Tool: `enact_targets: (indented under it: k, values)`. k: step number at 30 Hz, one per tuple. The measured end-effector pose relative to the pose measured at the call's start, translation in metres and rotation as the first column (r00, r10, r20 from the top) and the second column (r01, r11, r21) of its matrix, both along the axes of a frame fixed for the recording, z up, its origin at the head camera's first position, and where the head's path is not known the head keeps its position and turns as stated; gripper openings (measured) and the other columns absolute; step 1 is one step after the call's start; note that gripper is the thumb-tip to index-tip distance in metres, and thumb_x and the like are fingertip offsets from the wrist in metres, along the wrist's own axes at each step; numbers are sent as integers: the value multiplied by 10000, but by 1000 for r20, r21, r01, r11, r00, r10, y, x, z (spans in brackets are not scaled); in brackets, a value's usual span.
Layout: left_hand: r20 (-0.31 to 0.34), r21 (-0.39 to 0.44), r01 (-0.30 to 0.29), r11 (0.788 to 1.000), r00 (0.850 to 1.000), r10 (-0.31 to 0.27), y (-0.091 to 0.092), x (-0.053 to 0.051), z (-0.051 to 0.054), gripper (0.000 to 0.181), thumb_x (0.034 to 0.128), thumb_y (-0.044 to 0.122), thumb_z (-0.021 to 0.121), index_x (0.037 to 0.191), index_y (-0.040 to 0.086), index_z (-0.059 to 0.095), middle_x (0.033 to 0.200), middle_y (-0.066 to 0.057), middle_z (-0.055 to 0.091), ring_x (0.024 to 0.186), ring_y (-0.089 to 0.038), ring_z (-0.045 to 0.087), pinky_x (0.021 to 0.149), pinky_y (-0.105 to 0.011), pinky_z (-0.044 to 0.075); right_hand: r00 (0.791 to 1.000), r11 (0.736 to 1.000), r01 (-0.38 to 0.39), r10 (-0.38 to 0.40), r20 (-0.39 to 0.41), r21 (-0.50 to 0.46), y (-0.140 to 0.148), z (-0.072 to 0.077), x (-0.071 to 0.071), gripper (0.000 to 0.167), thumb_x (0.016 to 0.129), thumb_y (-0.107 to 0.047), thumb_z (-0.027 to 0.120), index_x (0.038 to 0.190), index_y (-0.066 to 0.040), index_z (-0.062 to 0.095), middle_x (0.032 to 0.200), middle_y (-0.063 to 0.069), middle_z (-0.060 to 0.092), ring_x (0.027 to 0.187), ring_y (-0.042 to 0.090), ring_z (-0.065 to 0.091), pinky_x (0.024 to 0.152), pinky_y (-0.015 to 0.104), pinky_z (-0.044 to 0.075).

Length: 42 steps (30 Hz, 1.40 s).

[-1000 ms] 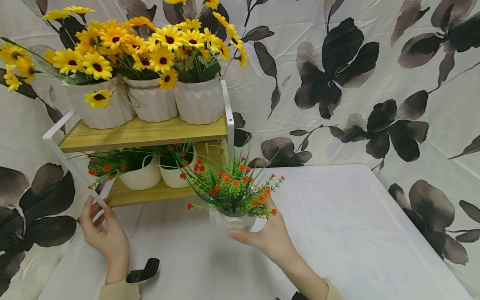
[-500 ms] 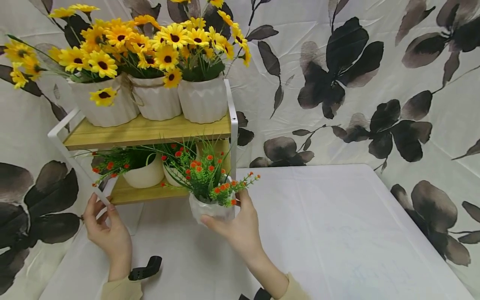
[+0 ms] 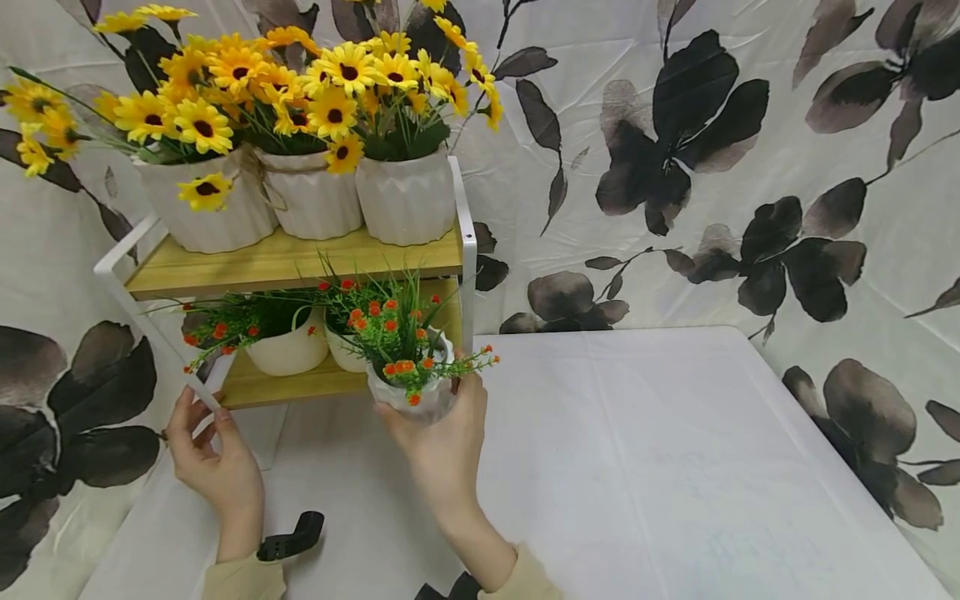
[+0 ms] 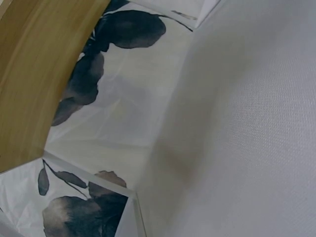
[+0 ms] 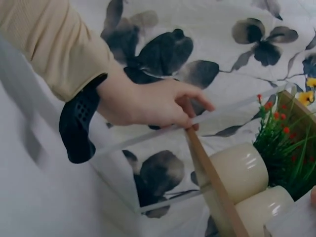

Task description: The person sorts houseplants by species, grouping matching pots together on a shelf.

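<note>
My right hand (image 3: pixel 444 454) holds a white flowerpot (image 3: pixel 412 400) of orange-red flowers and grass, thumb on its near side and fingers round the right. The pot tilts at the front right of the lower wooden board (image 3: pixel 300 387); whether it touches the board cannot be told. With its fingertips my left hand (image 3: pixel 228 475) pinches the white side frame (image 3: pixel 161 337) of the two-tier shelf. That grip also shows in the right wrist view, where the left hand (image 5: pixel 148 101) is at the frame. No hand appears in the left wrist view, only the board (image 4: pixel 39 74) and cloth.
Two cream pots (image 3: pixel 288 350) of red-flowered greenery stand on the lower tier. Three white pots (image 3: pixel 405 200) of yellow daisies fill the upper board (image 3: pixel 300 265). A white-covered table (image 3: pixel 637 467) extends right, with a floral cloth (image 3: pixel 555 208) behind.
My right hand has carried the flowerpot left and slightly up to the lower tier, in front of its right end. My left hand keeps its grip on the frame.
</note>
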State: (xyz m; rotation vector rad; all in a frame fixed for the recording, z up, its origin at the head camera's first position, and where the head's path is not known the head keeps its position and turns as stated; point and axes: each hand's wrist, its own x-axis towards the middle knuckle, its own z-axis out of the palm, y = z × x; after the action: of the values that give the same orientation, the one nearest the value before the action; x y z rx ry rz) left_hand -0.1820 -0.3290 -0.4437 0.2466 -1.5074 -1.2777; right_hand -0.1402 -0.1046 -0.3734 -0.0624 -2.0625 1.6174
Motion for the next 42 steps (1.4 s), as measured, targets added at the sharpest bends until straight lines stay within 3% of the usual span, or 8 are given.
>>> enact_targets:
  k: [5, 12, 17, 22, 26, 30, 34, 42]
  values:
    - [14, -4, -1, 1000, 1000, 1, 1, 0, 1, 391, 938, -6, 525, 1326, 36, 535, 1049, 204, 560, 1068, -33, 523, 863, -186, 391, 999, 998, 30, -30, -12, -49, -13, 1, -2, 882, 670, -371, 858, 1381, -133, 393, 1234, 35, 498, 1170, 167, 489, 972, 441, 439]
    - [35, -3, -2, 1000, 999, 2, 1, 0, 0, 392, 943, 11, 532, 1333, 48, 529, 1056, 212, 544, 1073, -22, 512, 871, -190, 381, 994, 990, 100, -103, -24, -98, -31, 1, -6, 954, 720, -350, 827, 1465, -77, 298, 1386, 87, 432, 1307, 206, 429, 1086, 419, 375]
    - [6, 3, -2, 1000, 1000, 2, 0, -1, -2, 388, 937, 1, 537, 1325, 28, 532, 1050, 205, 559, 1067, -29, 530, 863, -186, 389, 991, 991, 93, -101, -85, -94, -33, 2, -15, 888, 726, -317, 824, 1432, -90, 335, 1323, 69, 482, 1241, 185, 493, 1020, 403, 435]
    - [-4, -5, 0, 1000, 1000, 0, -1, -2, -3, 384, 935, -8, 537, 1318, 23, 537, 1049, 204, 563, 1069, -32, 540, 862, -186, 385, 995, 993, 68, -75, -72, -95, -32, 2, -24, 837, 722, -324, 821, 1386, -77, 376, 1258, 72, 506, 1146, 190, 522, 963, 398, 448]
    - [7, -6, 0, 1000, 1000, 0, -2, -3, -2, 379, 938, 5, 542, 1316, 36, 544, 1043, 209, 564, 1077, -29, 538, 869, -190, 376, 993, 985, 87, -98, -72, -148, -39, 0, -29, 918, 742, -307, 807, 1458, -52, 292, 1365, 89, 443, 1268, 207, 451, 1064, 419, 379]
    - [1, 1, 7, 1000, 1000, -7, -4, -3, -3, 382, 936, 6, 549, 1317, 36, 542, 1041, 198, 572, 1073, -33, 540, 868, -190, 374, 976, 960, 147, -180, -122, -239, -54, -1, -34, 957, 753, -242, 799, 1491, -16, 233, 1435, 109, 381, 1348, 239, 368, 1117, 459, 308]
    - [-9, 13, 25, 1000, 1000, -25, -2, -2, -4, 390, 932, 12, 562, 1321, 31, 538, 1049, 180, 580, 1072, -48, 548, 869, -193, 387, 956, 938, 205, -253, -147, -280, -63, 1, -41, 876, 782, -196, 772, 1458, 20, 259, 1488, 153, 326, 1408, 302, 296, 1147, 513, 235]
    - [22, 20, 12, 1000, 1000, -12, -1, -1, -1, 397, 933, 40, 574, 1328, 44, 534, 1064, 210, 563, 1082, -35, 532, 877, -186, 394, 965, 933, 202, -241, -101, -300, -65, 6, -54, 921, 792, -154, 735, 1481, 93, 176, 1546, 271, 196, 1454, 412, 175, 1164, 583, 118]
